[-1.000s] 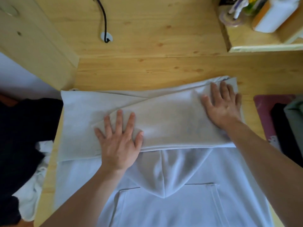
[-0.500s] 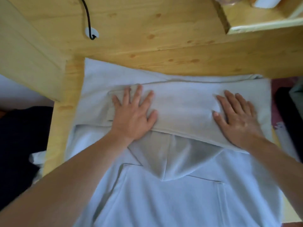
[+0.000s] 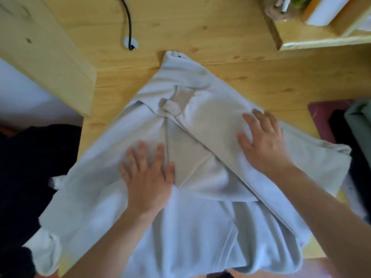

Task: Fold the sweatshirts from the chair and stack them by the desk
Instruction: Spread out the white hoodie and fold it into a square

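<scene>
The pale sweatshirt (image 3: 200,227), squared to the desk (image 3: 251,77) moments earlier, now lies turned at an angle, its crossed sleeves skewed, with the left hand (image 3: 148,177) and right hand (image 3: 263,141) closer together.

Your sweatshirt (image 3: 180,227) eats up most of the desk (image 3: 230,63), so the bare wood is just a strip at the back. The cable (image 3: 128,23) drops in back there on your left, and the shelf (image 3: 321,40) crowds the right corner. Dark clothes (image 3: 30,167) pile up off the left edge, and more folded stuff (image 3: 357,125) hems in the right.
</scene>
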The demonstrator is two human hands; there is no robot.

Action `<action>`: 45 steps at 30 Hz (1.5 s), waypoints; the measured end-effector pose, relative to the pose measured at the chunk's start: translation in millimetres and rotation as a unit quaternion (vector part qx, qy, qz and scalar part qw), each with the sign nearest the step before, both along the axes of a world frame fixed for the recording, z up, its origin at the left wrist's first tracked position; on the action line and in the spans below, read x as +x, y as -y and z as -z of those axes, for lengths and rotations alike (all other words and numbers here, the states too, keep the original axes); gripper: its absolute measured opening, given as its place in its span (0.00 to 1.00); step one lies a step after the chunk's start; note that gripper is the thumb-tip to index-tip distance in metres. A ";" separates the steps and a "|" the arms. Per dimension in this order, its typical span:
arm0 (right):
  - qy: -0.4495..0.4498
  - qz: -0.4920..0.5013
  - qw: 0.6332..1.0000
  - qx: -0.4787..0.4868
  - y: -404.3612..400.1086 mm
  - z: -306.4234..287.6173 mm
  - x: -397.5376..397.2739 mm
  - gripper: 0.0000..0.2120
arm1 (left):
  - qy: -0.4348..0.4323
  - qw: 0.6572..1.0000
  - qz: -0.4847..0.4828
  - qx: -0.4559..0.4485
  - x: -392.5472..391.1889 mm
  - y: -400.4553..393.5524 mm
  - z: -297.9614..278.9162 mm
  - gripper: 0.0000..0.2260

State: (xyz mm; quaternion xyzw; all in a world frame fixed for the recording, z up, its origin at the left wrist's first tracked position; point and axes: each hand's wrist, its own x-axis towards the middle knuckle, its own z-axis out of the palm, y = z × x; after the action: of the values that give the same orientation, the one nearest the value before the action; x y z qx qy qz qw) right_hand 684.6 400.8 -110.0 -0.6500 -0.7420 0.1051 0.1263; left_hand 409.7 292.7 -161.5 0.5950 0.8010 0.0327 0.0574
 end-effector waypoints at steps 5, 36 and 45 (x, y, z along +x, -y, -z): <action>0.125 -0.122 0.980 -0.098 -89.6 22.9 -54.6 0.32 | -0.037 0.999 0.024 0.004 -13.2 21.6 7.5 0.29; 0.052 0.137 0.988 -0.042 -53.8 13.6 3.2 0.28 | -0.052 0.990 0.128 0.013 -59.3 -100.8 11.2 0.28; 0.146 0.034 0.986 -0.074 -133.6 3.5 -31.9 0.27 | -0.064 0.994 0.048 0.077 -83.2 -136.7 -23.0 0.21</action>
State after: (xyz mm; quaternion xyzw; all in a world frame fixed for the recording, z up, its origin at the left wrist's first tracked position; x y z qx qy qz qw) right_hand 652.7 534.5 -113.5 -0.6905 -0.7204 0.0592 -0.0286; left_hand 326.5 429.5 -138.5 0.6363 0.7686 0.0533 -0.0381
